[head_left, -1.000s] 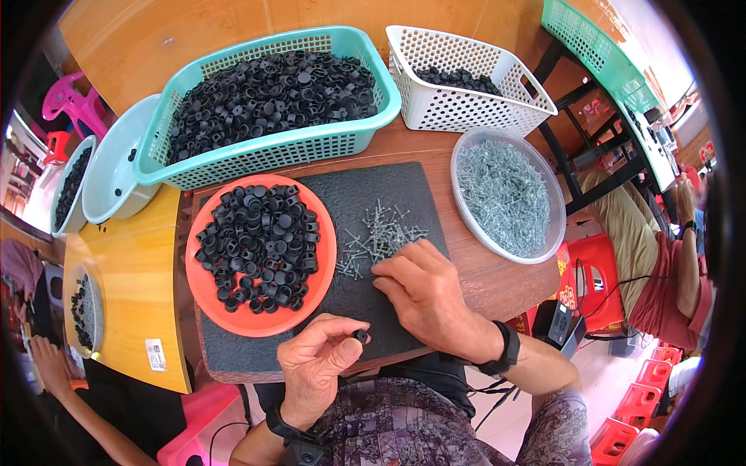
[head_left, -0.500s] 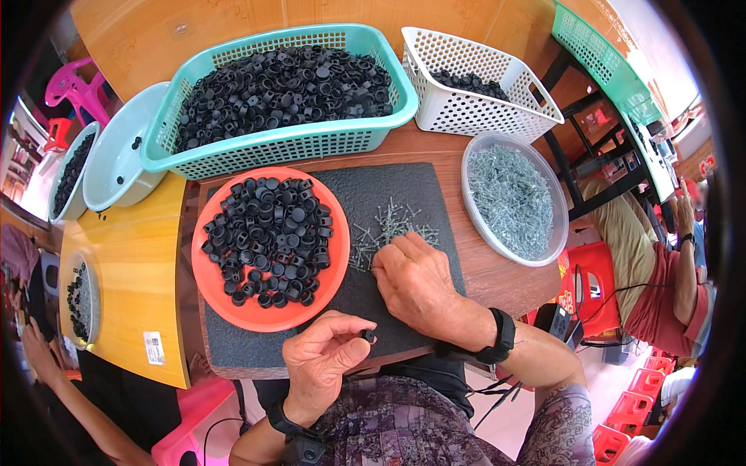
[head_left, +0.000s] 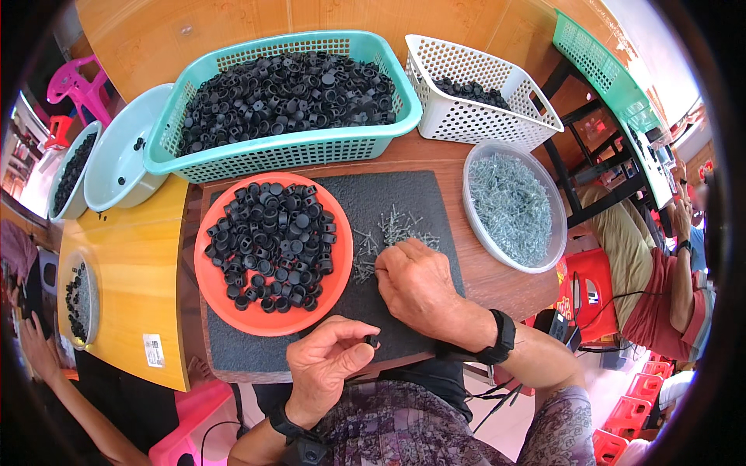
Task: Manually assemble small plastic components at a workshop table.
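Between thumb and forefinger, my left hand (head_left: 325,359) pinches a small black plastic cap (head_left: 372,340) near the mat's front edge. My right hand (head_left: 420,286) is curled down at the near side of a loose pile of screws (head_left: 398,225); its fingertips are hidden, so what they grip does not show. The screws lie on a dark textured mat (head_left: 373,186). To the left, partly on the mat, sits a round orange plate (head_left: 221,303) heaped with black caps (head_left: 272,233) of the same kind.
Behind stand a teal basket (head_left: 287,147) full of black parts and a white basket (head_left: 482,120) holding fewer. A clear tub (head_left: 517,210) of screws is at the right. Pale basins (head_left: 128,167) stand left on a yellow table (head_left: 132,287). Other people sit at both sides.
The cap has turned slightly in my left fingers. My right hand stays curled by the screws, almost unmoved. The whole view has shifted a little.
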The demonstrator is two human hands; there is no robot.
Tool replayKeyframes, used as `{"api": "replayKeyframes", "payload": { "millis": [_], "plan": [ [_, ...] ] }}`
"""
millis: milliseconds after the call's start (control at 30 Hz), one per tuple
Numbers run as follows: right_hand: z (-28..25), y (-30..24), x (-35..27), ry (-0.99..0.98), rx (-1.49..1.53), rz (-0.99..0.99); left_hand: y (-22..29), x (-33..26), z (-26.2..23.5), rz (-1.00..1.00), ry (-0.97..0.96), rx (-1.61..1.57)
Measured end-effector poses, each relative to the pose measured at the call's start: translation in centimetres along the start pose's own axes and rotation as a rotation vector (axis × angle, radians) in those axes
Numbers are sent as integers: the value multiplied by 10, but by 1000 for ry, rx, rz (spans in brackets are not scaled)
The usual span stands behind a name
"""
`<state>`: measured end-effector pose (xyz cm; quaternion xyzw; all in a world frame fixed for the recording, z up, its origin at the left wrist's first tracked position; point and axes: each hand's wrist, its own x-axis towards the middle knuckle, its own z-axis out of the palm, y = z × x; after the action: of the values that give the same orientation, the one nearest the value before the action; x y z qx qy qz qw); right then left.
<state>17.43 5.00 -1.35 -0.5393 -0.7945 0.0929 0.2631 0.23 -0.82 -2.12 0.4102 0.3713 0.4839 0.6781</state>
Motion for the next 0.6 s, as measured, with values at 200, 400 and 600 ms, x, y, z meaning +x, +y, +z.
{"api": "replayKeyframes", "payload": {
  "millis": [200, 400, 600],
  "plan": [
    [-8, 1, -12, -34, -17, -21, -2, 0, -4, 4, -25, 0],
    [-13, -2, -11, -5, 63, -77, 0, 0, -4, -1, -30, 37],
    [-13, 4, -13, -19, 62, -124, -1, 0, -3, 41, -29, 10]
  ]
}}
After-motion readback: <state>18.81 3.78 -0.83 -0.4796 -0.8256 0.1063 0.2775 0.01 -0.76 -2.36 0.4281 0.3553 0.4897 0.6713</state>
